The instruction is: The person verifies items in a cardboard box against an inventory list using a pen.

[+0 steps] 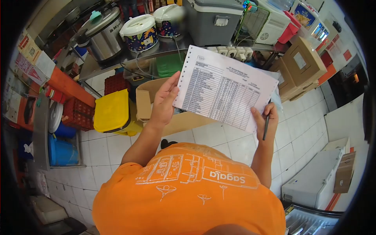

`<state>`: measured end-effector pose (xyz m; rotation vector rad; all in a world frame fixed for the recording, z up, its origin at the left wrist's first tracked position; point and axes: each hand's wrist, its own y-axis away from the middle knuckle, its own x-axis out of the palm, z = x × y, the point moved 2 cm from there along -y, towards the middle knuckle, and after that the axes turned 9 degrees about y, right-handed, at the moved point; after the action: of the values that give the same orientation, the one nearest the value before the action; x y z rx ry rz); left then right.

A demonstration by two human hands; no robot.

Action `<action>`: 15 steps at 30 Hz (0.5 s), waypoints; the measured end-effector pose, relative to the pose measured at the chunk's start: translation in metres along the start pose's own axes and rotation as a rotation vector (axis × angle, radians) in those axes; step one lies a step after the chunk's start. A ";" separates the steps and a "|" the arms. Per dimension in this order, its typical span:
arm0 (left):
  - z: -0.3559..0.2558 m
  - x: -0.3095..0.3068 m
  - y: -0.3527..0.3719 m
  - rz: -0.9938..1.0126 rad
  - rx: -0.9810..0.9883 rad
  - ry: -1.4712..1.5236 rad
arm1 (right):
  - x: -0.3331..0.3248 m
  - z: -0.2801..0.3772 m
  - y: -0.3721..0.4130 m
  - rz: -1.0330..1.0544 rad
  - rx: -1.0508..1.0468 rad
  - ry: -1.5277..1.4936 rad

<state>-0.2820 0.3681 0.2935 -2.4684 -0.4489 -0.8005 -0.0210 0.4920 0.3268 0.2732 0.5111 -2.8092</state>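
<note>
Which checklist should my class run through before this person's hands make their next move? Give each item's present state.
1. Left hand gripping the edge of the printed sheet: ok.
2. Right hand holding both the sheet and the pen: ok.
3. Pen on the printed table: not ok, it is off to the side.
4. Pen uncapped: cannot tell, too small.
5. Table entries readable: cannot tell, print too fine.

Way through right; crowding left and ahead
White tiled floor (295,127) leaves passage right of the white printed sheet (227,90); a brown open cardboard box (196,123) blocks beneath, a yellow lidded plastic bin (112,111) left, the loaded grey steel bench (166,44) beyond.
</note>
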 end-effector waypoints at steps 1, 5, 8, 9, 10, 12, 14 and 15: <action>0.001 0.001 0.000 -0.003 -0.004 -0.045 | -0.002 -0.003 -0.001 0.003 -0.013 0.008; 0.003 0.004 -0.002 -0.067 -0.014 -0.122 | -0.001 -0.010 -0.004 0.018 0.000 -0.037; 0.005 0.002 -0.004 -0.047 -0.024 -0.131 | 0.001 -0.010 -0.004 0.023 -0.025 -0.117; 0.007 0.002 -0.004 -0.049 -0.020 -0.132 | -0.001 -0.011 -0.004 0.012 -0.015 -0.036; 0.009 0.004 -0.004 -0.036 0.013 -0.154 | -0.003 -0.012 -0.004 0.000 -0.006 0.044; 0.009 0.005 -0.005 -0.027 0.040 -0.190 | -0.002 -0.011 -0.007 -0.018 -0.054 0.069; 0.008 0.005 0.001 0.006 0.110 -0.421 | -0.002 -0.010 -0.004 -0.027 -0.090 0.117; 0.008 0.001 0.002 -0.016 0.083 -0.428 | -0.001 -0.009 -0.003 -0.008 -0.060 0.117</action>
<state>-0.2762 0.3711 0.2877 -2.5563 -0.6378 -0.2453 -0.0200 0.4988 0.3194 0.4260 0.6222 -2.7924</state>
